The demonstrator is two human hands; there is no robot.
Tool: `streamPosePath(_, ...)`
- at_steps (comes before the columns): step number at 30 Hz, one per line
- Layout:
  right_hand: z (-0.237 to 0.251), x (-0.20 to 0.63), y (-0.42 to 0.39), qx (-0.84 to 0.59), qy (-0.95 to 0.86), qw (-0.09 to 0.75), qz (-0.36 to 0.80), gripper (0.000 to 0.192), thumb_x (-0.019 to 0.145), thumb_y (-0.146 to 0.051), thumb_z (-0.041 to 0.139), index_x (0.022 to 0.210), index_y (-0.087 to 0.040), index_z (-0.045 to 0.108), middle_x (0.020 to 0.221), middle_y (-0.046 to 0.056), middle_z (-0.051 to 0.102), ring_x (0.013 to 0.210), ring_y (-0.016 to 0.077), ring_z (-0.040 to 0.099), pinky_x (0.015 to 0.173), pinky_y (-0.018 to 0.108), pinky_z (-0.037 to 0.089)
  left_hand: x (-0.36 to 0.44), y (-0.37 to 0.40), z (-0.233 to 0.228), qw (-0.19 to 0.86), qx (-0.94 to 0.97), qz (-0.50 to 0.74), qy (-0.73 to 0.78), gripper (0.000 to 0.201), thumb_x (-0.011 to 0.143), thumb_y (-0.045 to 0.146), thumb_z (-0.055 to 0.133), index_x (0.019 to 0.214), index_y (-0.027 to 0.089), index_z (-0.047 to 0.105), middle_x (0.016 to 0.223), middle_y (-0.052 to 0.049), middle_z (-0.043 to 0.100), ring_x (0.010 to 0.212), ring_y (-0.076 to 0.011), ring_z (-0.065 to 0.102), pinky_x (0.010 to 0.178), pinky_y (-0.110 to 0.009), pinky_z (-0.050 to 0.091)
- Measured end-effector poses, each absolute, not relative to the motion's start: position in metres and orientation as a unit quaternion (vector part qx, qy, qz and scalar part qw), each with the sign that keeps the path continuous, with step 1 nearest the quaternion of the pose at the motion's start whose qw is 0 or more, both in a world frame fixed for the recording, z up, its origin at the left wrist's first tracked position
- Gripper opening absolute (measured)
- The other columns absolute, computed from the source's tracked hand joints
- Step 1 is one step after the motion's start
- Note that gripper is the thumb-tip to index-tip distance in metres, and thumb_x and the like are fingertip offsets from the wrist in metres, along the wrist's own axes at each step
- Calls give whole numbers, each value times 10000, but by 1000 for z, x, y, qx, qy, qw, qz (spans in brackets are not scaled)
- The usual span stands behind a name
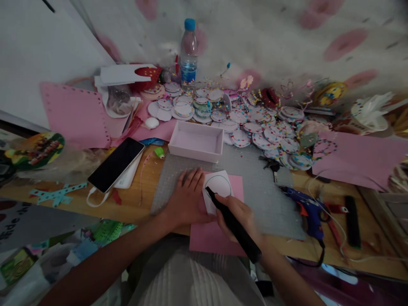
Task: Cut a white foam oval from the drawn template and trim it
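Observation:
A white piece of paper [219,180] with a teal circle outlined on it lies on a pink sheet [208,240]. My right hand [239,214] grips a long, thick black pen-shaped tool [234,225]. The tool's narrow tip rests at the left part of the outline, and its wide end points back toward me. My left hand [188,199] lies flat with fingers stretched out along the left edge of the white paper, pressing on the sheets. Part of the pink sheet is hidden under both hands.
An open white box [196,146] stands beyond the hands, before many decorated white discs [242,138] and a water bottle [189,55]. To the right are keys [270,163] and a blue glue gun [310,212] with its cord. A phone [116,165] lies on the left.

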State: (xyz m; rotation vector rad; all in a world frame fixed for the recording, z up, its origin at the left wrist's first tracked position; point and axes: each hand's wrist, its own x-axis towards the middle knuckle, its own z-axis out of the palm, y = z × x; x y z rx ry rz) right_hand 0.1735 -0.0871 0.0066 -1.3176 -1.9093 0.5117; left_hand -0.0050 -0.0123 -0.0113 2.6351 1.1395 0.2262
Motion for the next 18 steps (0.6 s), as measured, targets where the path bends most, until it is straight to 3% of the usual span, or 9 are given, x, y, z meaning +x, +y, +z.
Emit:
streamPosePath(8, 13, 164, -81, -502, -778, 350, 146, 351, 801, -110, 485, 1141, -191, 512, 683, 19, 549, 585, 179, 559, 509, 277, 448, -4, -13, -10, 131, 907, 65, 396, 1071, 655, 717, 509, 1437, 15, 300, 1539, -208, 239, 1409, -341, 216, 1150, -507, 70)
streamPosePath(18, 9, 176, -93, -482, -793, 340, 154, 402, 785, -75, 475, 1170, -189, 506, 685, 16, 562, 587, 174, 562, 492, 259, 437, -2, -14, -8, 137, 902, 66, 405, 1140, 641, 811, 472, 1430, 4, 312, 1530, -229, 245, 1404, -351, 230, 1147, -514, 79)
